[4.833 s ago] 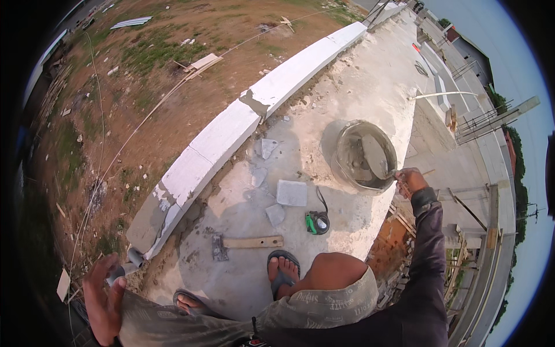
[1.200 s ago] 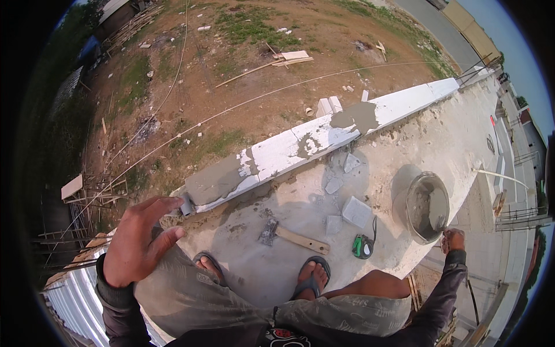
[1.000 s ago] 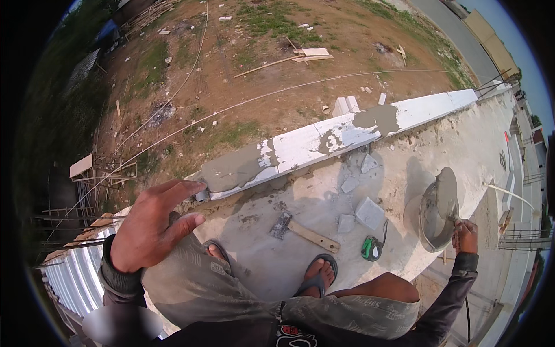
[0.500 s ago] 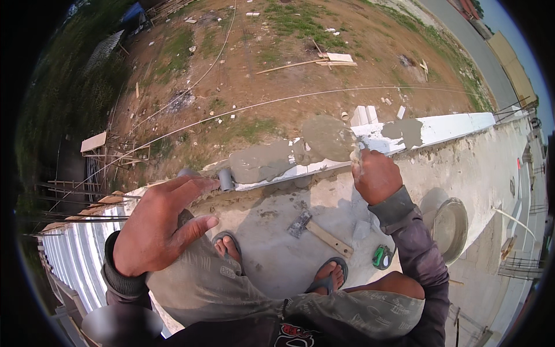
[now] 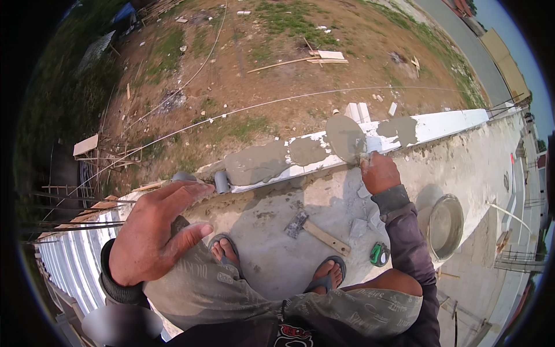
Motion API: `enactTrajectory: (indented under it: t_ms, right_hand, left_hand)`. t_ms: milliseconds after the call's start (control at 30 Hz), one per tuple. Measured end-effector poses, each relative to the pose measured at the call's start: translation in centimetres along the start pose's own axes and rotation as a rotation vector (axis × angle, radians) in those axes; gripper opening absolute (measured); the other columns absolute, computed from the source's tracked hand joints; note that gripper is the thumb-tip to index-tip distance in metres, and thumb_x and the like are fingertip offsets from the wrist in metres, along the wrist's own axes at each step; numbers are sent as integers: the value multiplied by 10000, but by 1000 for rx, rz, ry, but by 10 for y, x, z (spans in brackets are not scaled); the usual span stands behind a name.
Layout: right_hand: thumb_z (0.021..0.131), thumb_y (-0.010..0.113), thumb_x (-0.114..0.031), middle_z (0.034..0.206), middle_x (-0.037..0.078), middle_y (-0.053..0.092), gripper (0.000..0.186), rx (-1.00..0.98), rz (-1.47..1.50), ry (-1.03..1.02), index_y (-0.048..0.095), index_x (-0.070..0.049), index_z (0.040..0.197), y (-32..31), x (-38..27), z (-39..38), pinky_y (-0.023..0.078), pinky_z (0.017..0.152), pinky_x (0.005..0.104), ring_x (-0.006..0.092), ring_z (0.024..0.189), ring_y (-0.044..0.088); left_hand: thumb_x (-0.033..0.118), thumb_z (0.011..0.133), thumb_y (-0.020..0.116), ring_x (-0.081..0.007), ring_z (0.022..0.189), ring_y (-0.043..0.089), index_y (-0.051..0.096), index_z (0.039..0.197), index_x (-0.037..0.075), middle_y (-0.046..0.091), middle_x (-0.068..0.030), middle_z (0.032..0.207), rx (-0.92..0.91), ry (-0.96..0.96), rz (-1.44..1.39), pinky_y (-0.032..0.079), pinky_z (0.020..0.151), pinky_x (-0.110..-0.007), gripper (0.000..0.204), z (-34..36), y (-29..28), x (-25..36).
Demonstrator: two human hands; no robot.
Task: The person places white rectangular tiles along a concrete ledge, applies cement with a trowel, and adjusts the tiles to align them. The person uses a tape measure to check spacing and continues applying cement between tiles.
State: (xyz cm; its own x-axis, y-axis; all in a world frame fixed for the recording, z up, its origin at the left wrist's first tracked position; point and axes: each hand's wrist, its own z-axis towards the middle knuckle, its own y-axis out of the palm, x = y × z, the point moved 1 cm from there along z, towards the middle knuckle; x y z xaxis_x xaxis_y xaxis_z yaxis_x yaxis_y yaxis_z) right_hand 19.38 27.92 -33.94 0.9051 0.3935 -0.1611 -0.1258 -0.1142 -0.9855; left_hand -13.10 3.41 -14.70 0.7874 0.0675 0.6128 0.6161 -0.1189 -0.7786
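My right hand [image 5: 381, 172] is closed round the handle of a rounded trowel [image 5: 345, 137], whose broad blade is coated in grey mortar. The blade is over the top of a low white block wall [image 5: 448, 124]. To its left, a patch of wet mortar [image 5: 308, 150] and a longer mortar bed [image 5: 254, 163] lie along the wall top; another smear [image 5: 404, 131] is to its right. My left hand [image 5: 159, 231] hovers above my knee, thumb and fingers apart, holding nothing. Just past its fingertips stand two short grey pipe stubs [image 5: 221, 181].
On the concrete slab [image 5: 272, 254] between and beside my sandalled feet lie a hammer [image 5: 318, 232], a green tape measure [image 5: 379, 254] and broken block pieces [image 5: 359, 226]. A round mortar pan [image 5: 446, 226] stands at right. Beyond the wall, bare ground [image 5: 196, 115] lies lower.
My right hand and the trowel have moved right along the wall, uncovering more of the mortar patch to the left. My left hand stays open, a little farther from the pipe stubs.
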Motion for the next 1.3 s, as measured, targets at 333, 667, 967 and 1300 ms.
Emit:
enactTrajectory:
  t_ms: [333, 667, 967, 1300]
  right_hand:
    - [986, 582, -277, 791, 315, 659, 348, -289, 385, -285, 613, 67, 944, 25, -97, -34, 524, 707, 582, 516, 776, 657]
    - [955, 634, -350, 936, 292, 687, 384, 86, 7, 248, 666, 33, 951, -9, 99, -11, 549, 799, 542, 484, 885, 672]
    - [878, 695, -307, 1000, 219, 719, 306, 61, -412, 780, 702, -9, 948, -136, 292, -240, 540, 888, 499, 437, 974, 681]
    - [854, 749, -271, 686, 173, 665, 299, 27, 282, 1133, 667, 16, 841, -47, 355, -252, 523, 485, 414, 271, 526, 652]
  left_hand:
    - [180, 875, 703, -500, 1082, 622, 601, 1261, -66, 633, -299, 1182, -40, -15, 19, 500, 935, -476, 469, 9, 5, 5]
    - [223, 893, 706, -497, 1087, 629, 618, 1238, -73, 656, -294, 1167, -25, -50, 62, 494, 953, -459, 463, 18, 11, 8]
    - [237, 937, 707, -325, 1163, 592, 596, 1323, -5, 619, -197, 1283, -11, -140, -3, 429, 1039, -414, 469, 32, 32, 3]
    - [190, 994, 655, -268, 1174, 584, 506, 1394, -21, 576, -169, 1372, -63, -160, 0, 429, 1050, -402, 475, 29, 33, -9]
